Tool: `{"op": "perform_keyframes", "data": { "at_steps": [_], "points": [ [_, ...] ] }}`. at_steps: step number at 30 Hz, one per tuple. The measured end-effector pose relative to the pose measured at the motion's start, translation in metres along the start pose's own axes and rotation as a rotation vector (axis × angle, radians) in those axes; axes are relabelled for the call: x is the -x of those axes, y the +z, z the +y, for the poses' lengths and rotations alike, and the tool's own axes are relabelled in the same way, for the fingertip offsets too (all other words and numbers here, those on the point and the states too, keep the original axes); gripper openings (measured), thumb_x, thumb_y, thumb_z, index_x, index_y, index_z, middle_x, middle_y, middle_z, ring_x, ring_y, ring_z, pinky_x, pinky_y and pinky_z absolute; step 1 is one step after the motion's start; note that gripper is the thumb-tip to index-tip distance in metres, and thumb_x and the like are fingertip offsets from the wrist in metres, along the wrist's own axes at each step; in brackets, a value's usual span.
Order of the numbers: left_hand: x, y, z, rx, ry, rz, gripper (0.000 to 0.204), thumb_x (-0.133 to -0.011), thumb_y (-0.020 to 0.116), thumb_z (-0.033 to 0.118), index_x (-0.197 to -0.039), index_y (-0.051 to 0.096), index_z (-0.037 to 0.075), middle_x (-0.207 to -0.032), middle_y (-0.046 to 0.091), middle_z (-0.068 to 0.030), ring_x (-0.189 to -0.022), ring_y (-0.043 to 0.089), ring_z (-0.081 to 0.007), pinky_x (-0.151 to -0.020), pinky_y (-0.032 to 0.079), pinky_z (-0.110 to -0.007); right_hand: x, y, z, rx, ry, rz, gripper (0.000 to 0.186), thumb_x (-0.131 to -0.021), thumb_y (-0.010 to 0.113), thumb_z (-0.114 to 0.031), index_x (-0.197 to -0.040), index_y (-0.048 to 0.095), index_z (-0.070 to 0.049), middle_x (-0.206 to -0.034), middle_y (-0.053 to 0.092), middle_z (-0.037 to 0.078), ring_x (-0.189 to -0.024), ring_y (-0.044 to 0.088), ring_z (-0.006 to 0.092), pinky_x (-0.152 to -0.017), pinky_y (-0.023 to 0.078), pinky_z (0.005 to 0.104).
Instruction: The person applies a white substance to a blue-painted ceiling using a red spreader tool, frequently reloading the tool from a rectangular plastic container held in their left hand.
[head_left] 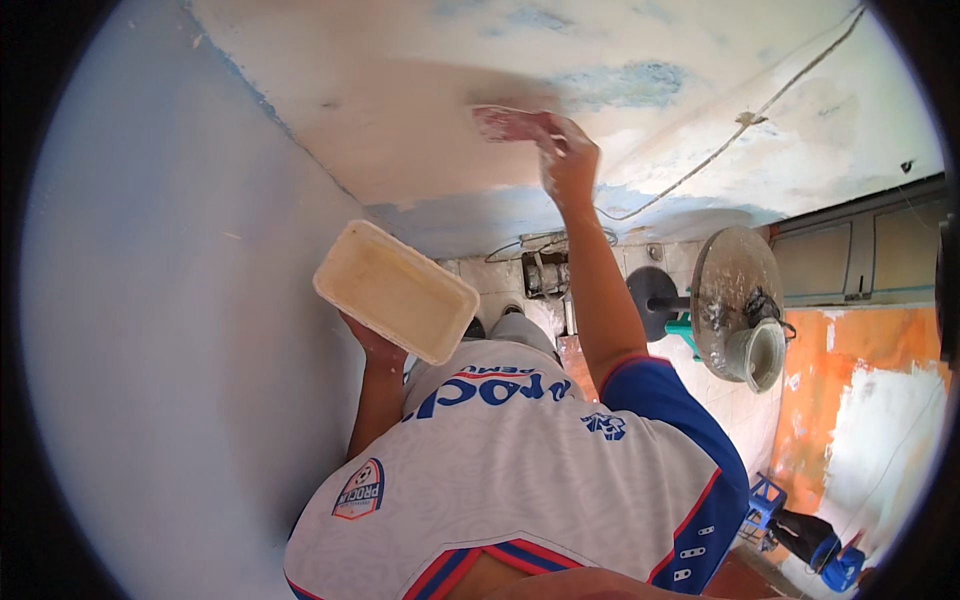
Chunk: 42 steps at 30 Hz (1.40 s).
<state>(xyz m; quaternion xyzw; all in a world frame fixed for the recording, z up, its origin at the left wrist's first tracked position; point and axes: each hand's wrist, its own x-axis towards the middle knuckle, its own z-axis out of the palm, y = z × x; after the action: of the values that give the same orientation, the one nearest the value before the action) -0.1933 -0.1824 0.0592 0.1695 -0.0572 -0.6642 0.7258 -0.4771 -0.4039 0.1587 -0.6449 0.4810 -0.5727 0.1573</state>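
Observation:
My right hand (570, 168) is raised to the patchy wall (400, 110), its fingers closed round a reddish flat putty spreader (508, 124) smeared with white. The spreader's blade is at the wall surface; whether it touches cannot be made out. Lower and to the left, my left hand (372, 338) grips a cream rectangular tub (395, 290) from beneath, with the fingers mostly hidden under it. Pale residue coats the inside of the tub, which is tilted so that its inside shows.
A smooth pale blue wall (190, 300) stands close on my left. A thin cable (720, 150) runs across the patchy wall. To the right are a round, spattered tabletop (735, 290), a whitish bucket (760, 355) and a blue stool (765, 498).

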Motion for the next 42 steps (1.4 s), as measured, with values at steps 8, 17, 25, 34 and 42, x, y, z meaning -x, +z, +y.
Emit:
{"op": "perform_keyframes", "data": {
  "at_steps": [8, 17, 25, 34, 42],
  "points": [
    [-0.003, 0.011, 0.000, 0.020, -0.004, 0.005, 0.067, -0.101, 0.041, 0.063, -0.147, 0.046, 0.014, -0.140, 0.057, -0.0069, -0.126, 0.057, -0.0284, -0.105, 0.049, -0.046, -0.051, -0.170, 0.016, -0.085, 0.109, 0.526, 0.026, -0.098, 0.067, -0.021, -0.108, 0.069, 0.002, -0.098, 0.073, 0.009, -0.082, 0.069, 0.0146, -0.073, 0.055, 0.0264],
    [-0.013, 0.053, -0.011, 0.027, -0.014, -0.010, 0.069, -0.100, 0.044, 0.063, -0.147, 0.046, 0.013, -0.140, 0.058, -0.0077, -0.123, 0.059, -0.0307, -0.103, 0.050, -0.049, -0.017, -0.113, 0.071, 0.566, 0.000, 0.257, 0.050, -0.079, 0.049, 0.009, -0.124, 0.069, 0.001, -0.096, 0.072, 0.018, -0.085, 0.068, 0.0188, -0.076, 0.054, 0.0306],
    [-0.026, 0.065, -0.025, -0.042, 0.029, 0.000, 0.068, -0.100, 0.043, 0.063, -0.147, 0.046, 0.013, -0.140, 0.058, -0.0074, -0.123, 0.059, -0.0302, -0.103, 0.050, -0.048, 0.010, -0.111, 0.063, 0.064, 0.215, 0.092, 0.027, -0.093, 0.070, -0.007, -0.118, 0.069, 0.001, -0.103, 0.072, 0.007, -0.092, 0.068, 0.0182, -0.080, 0.056, 0.0312],
    [-0.022, 0.066, -0.042, -0.078, 0.055, 0.043, 0.067, -0.101, 0.042, 0.062, -0.146, 0.047, 0.014, -0.139, 0.058, -0.0072, -0.123, 0.059, -0.0296, -0.103, 0.050, -0.048, -0.047, -0.198, 0.042, 0.178, 0.120, 0.465, 0.023, -0.100, 0.064, -0.018, -0.110, 0.069, 0.002, -0.100, 0.073, 0.009, -0.086, 0.068, 0.0148, -0.077, 0.057, 0.0306],
    [-0.041, 0.069, -0.069, -0.079, 0.049, 0.030, 0.066, -0.101, 0.041, 0.062, -0.146, 0.047, 0.014, -0.139, 0.058, -0.0069, -0.123, 0.059, -0.0290, -0.103, 0.050, -0.047, -0.005, -0.079, 0.046, 0.056, 0.061, -0.034, 0.026, -0.093, 0.071, -0.010, -0.115, 0.068, 0.004, -0.091, 0.071, 0.013, -0.077, 0.069, 0.0165, -0.066, 0.054, 0.0278]
  ]
}}
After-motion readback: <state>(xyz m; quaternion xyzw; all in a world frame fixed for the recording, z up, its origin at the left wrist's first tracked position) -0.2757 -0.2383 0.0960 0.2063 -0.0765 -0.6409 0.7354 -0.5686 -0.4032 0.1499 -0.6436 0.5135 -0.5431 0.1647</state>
